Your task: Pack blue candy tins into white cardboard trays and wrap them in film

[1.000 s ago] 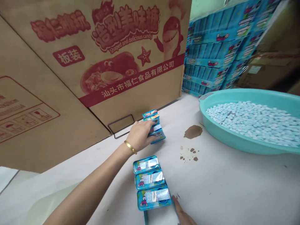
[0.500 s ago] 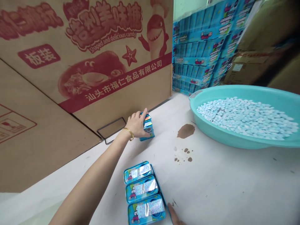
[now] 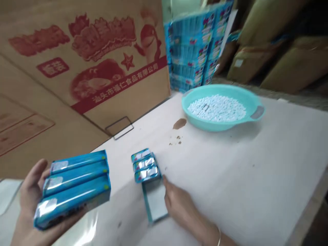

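Three blue tins [image 3: 74, 186] lie side by side in my left hand [image 3: 32, 205], which is wrapped round them above the table at the lower left. My right hand [image 3: 178, 201] rests at the right edge of a shallow blue-edged tray [image 3: 146, 204] on the table, fingers together against its side. Three more blue tins [image 3: 146, 165] with shiny strips on top sit in the tray's far part. The tray's near part shows a bare white bottom.
A large printed carton [image 3: 123, 95] stands at the left, with a thin black wire frame [image 3: 119, 127] at its base. A turquoise basin [image 3: 215, 126] of pale candies is at the right. Stacked blue packs [image 3: 191, 51] and brown cartons stand behind.
My left hand has come back from beside the carton and now holds three tins at the lower left. More of my right hand and the tray shows, and the view has shifted.
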`<action>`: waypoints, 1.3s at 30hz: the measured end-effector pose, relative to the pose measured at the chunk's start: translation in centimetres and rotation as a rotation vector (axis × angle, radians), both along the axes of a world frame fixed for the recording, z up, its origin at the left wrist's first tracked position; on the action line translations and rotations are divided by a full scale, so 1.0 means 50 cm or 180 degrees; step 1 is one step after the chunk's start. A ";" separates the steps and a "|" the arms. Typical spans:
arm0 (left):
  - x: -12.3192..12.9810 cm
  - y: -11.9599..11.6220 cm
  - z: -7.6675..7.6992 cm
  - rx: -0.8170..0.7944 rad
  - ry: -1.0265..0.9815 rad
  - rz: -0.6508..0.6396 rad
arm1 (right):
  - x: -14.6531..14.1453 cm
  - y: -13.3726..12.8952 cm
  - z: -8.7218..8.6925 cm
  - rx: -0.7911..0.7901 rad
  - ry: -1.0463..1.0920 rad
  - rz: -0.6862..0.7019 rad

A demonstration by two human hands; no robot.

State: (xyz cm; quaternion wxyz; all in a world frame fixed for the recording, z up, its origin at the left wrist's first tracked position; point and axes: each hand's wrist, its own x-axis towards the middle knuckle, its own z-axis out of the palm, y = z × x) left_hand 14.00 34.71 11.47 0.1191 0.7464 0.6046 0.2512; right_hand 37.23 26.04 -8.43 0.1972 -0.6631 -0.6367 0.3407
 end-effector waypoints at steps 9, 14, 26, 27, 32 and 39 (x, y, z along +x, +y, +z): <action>0.056 -0.293 -0.122 -0.0884 -0.0224 -0.1504 | -0.006 -0.208 0.012 0.0052 0.0583 0.0139; 0.112 -0.306 -0.152 -0.0415 0.0883 -0.1908 | 0.007 -0.232 -0.013 0.0462 0.0866 0.0373; 0.208 -0.324 -0.169 -0.0586 0.2350 -0.1537 | 0.056 -0.245 -0.020 0.0662 0.1564 0.0811; 0.209 -0.328 -0.175 -0.0571 0.2395 -0.1528 | 0.052 -0.249 -0.024 0.0662 0.1499 0.0803; 0.181 -0.325 -0.184 -0.1203 0.2041 -0.1848 | 0.034 -0.273 -0.030 0.0666 0.1448 0.0438; -0.057 -0.207 -0.208 -0.0926 0.1050 0.0314 | 0.102 -0.338 -0.058 0.0243 0.1665 -0.0460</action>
